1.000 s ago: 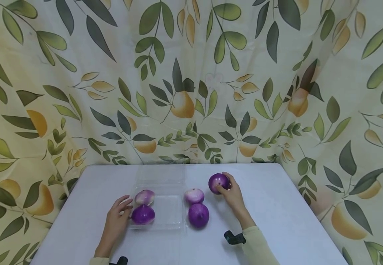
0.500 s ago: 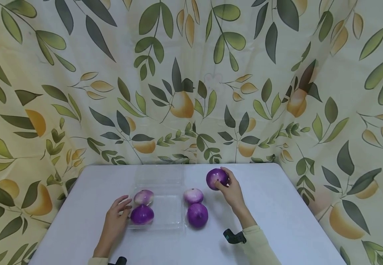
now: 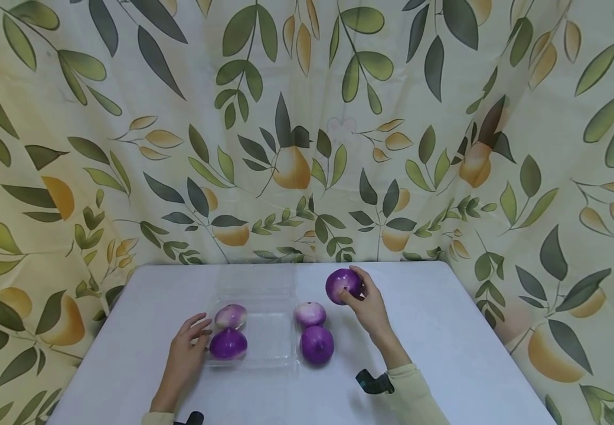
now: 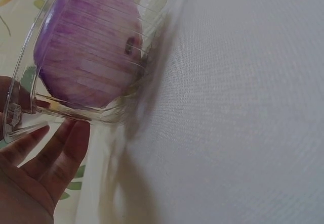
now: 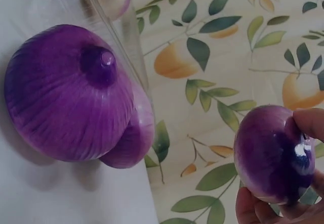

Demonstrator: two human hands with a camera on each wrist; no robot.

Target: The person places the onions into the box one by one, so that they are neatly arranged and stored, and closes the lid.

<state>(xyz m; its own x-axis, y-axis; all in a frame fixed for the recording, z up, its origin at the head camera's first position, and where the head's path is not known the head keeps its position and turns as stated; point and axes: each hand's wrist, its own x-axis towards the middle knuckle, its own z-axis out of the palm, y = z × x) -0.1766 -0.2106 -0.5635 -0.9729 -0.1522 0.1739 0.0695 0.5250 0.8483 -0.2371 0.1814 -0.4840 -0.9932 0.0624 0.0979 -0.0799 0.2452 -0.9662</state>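
Observation:
My right hand [image 3: 368, 307] pinches a purple onion [image 3: 344, 287], raised near the table's far edge; the right wrist view shows thumb and fingers on opposite sides of this onion [image 5: 271, 155]. My left hand [image 3: 182, 357] touches the left side of a clear plastic container [image 3: 271, 342]. In the left wrist view its fairly straight fingers [image 4: 76, 138] meet the clear wall beneath the rim. Inside the container's left part sit a paler onion [image 3: 231, 317] and, in front of it, a dark purple onion [image 3: 228, 344].
Right of the container, a pale onion [image 3: 310, 314] and a purple onion [image 3: 317, 345] stand one behind the other on the white table [image 3: 429, 330]. The container's clear lid [image 3: 256, 280] lies open toward the back. A leaf-and-fruit patterned curtain [image 3: 307, 230] hangs behind the table.
My right hand has lifted the onion a little and carried it slightly left and toward the far edge. My left hand and the other onions stay in place.

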